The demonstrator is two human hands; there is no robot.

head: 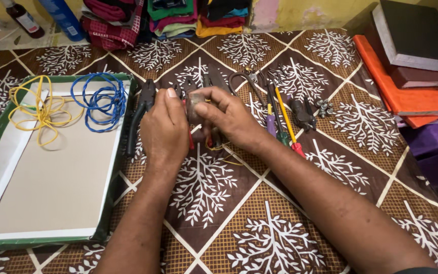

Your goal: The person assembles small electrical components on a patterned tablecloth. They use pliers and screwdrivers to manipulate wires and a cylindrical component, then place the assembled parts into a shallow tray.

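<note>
My left hand and my right hand meet above a brown cloth with white tree patterns. Together they grip a small brownish, partly see-through block, pinched between the thumbs and fingers of both. Just under the hands lie thin yellow wire ends and a red-handled tool, mostly hidden. Black pliers lie right beside my left hand.
A shallow green-edged cardboard tray at left holds a yellow wire coil and a blue wire coil. Screwdrivers and cutters and small metal nuts lie right of the hands. Stacked books at right, folded cloths at the back.
</note>
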